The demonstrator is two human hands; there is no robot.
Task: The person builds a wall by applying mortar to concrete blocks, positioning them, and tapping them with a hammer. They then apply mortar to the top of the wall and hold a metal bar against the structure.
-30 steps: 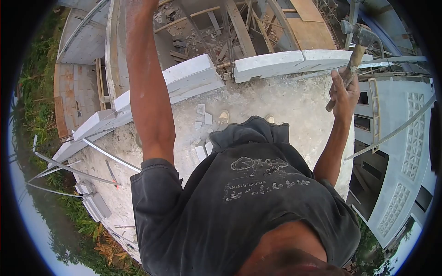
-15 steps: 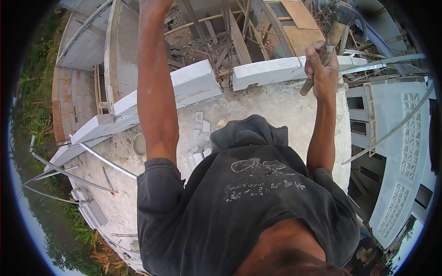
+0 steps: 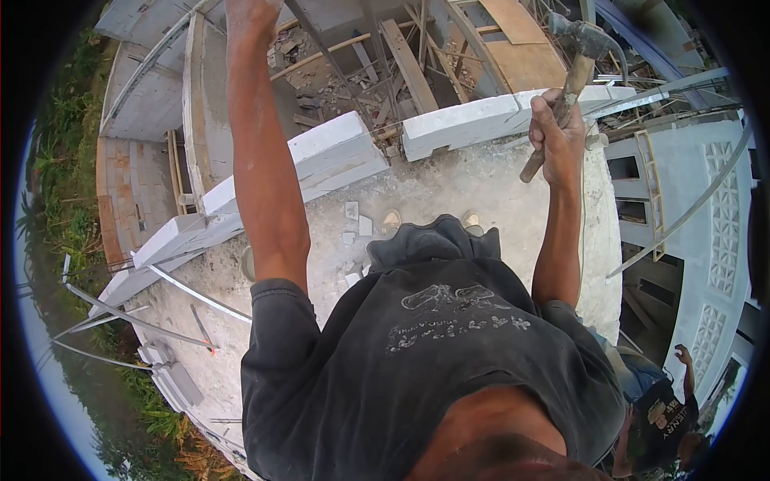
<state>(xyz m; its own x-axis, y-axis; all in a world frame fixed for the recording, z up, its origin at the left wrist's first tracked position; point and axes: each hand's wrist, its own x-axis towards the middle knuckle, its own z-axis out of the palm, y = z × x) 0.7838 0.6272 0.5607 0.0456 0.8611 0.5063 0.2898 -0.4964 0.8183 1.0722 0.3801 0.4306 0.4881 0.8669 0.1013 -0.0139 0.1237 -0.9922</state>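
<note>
My right hand [image 3: 559, 140] is closed around the wooden handle of a claw hammer [image 3: 579, 76], held up on the right side. Its dark metal head points upward, with the curved claw to the right. My left arm stretches to the top edge, where only the wrist and part of my left hand [image 3: 253, 11] show. The fingers are cut off by the frame. Below that hand runs a low wall of white blocks [image 3: 333, 140], and a second stretch of white blocks [image 3: 461, 127] lies nearer my right hand.
Broken block pieces [image 3: 351, 211] lie on the concrete floor [image 3: 433, 184] by my feet. Beyond the wall, planks [image 3: 409, 64] and rubble fill a lower space. Metal bars [image 3: 200, 293] jut out at left. Another person [image 3: 662, 413] is behind me at lower right.
The view has shifted slightly, and both my shoes now show. The hammer head is more fully in view. More of the other person appears at lower right, with an arm raised.
</note>
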